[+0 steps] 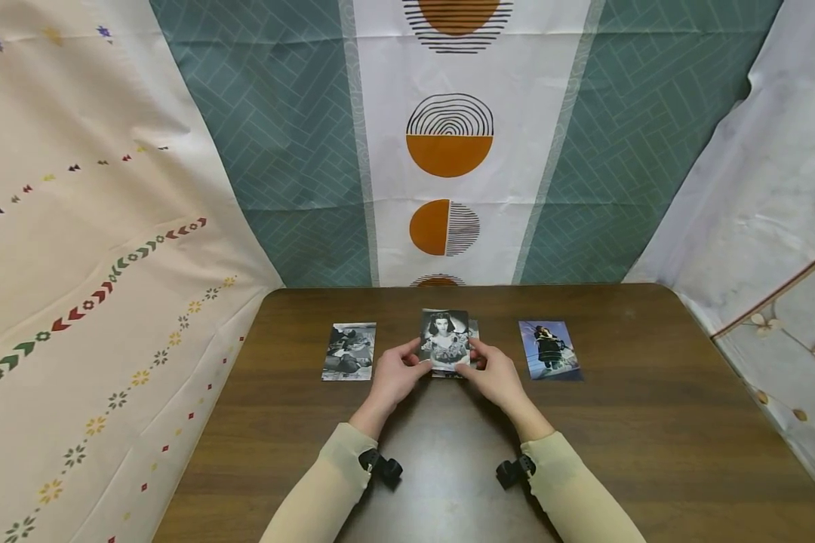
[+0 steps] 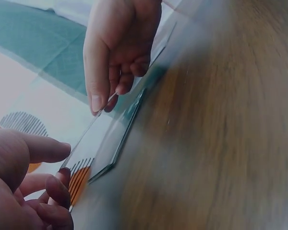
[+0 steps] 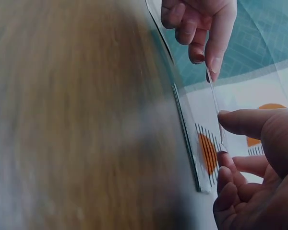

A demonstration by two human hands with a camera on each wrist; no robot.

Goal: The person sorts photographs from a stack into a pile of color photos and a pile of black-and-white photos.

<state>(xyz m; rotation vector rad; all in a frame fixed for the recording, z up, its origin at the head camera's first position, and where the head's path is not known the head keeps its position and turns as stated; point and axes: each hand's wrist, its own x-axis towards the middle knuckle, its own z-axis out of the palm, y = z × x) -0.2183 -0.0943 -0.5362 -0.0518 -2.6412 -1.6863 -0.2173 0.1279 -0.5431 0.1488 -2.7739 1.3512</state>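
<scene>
Both hands hold one black-and-white photo print (image 1: 444,341) of a dark-haired person, raised a little above the table. My left hand (image 1: 397,371) pinches its left edge between thumb and fingers. On the opposite edge, my right hand (image 1: 496,373) has the same pinch. In the left wrist view the held print is seen nearly edge-on between the two hands. Beneath it lies a thin stack of prints (image 3: 186,139), mostly hidden from the head view; only slivers show around the held one.
To the left lie black-and-white prints (image 1: 349,351). On the right is a colour print (image 1: 548,348) of a dark-clothed figure against blue, with another edge showing under it. All rest on a brown wooden table (image 1: 278,452). Patterned cloths (image 1: 299,136) hang behind and at both sides.
</scene>
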